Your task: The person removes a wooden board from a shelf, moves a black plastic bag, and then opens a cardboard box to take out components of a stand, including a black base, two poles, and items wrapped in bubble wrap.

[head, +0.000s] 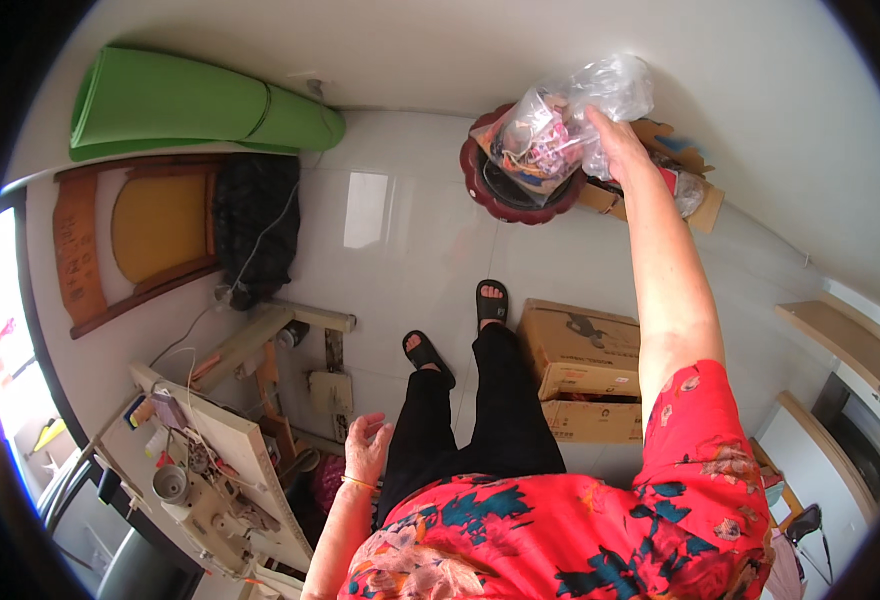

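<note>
My right hand [617, 144], at the end of my outstretched arm, is closed on the gathered upper part of a clear plastic bag [541, 139]. Pink and multicoloured items, perhaps fabric scraps, show through the bag. The bag is over a dark red round stool or basin [477, 180] with a scalloped rim; whether it rests on it I cannot tell. My left hand [367, 448] hangs beside my left thigh, fingers loosely curled and apart, holding nothing. A yellow bracelet is on that wrist.
Cardboard boxes [582, 345] stand right of my feet. An open carton [699, 202] lies against the wall beyond my right forearm. At left are a rolled green mat [177, 101], a wooden-framed piece [79, 255], a black bag [256, 217], a loose cable and a sewing machine [214, 525] on its table.
</note>
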A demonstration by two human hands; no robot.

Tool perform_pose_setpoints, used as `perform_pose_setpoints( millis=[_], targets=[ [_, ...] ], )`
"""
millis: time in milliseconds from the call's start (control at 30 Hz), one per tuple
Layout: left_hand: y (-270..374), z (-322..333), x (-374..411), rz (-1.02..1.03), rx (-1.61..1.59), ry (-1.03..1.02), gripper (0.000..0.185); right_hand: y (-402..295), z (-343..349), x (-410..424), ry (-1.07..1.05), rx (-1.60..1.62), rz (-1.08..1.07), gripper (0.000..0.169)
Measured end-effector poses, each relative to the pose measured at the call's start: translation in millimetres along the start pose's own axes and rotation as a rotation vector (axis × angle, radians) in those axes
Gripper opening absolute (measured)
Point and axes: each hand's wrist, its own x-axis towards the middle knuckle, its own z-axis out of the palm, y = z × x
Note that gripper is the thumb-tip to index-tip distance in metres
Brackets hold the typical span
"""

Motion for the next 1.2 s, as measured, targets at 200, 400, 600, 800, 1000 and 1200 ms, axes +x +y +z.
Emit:
perform_pose_setpoints(
  millis=[200, 400, 600, 800, 1000, 1200],
  targets=[
    [-6, -1, 1, -0.076, -0.002, -0.022, 0.028, 21, -6, 22, 0.145, -0.061, -0.113, 0.1],
    [-22, -7, 10, -0.106, 0.008, -0.092, 0.027, 81, -50, -47, 0.479, -0.162, -0.122, 0.128],
    [-25, -9, 35, -0.082, 0.106, -0.26, 0.028, 279, -106, -236, 0.512, -0.239, 0.196, 0.062],
    [-31, -19, 58, -0.005, 0.173, -0.339, 0.022, 489, -64, -509, 0.346, -0.576, 0.615, 0.037],
    [-63, -18, 76, 0.148, 0.39, -0.448, 0.025, 554, -19, -646, 0.171, -0.684, 0.769, 0.039],
    [-68, 38, 45, 0.482, 0.754, -0.532, 0.029, 547, -57, -558, 0.523, -0.677, 0.485, 0.038]
  ],
)
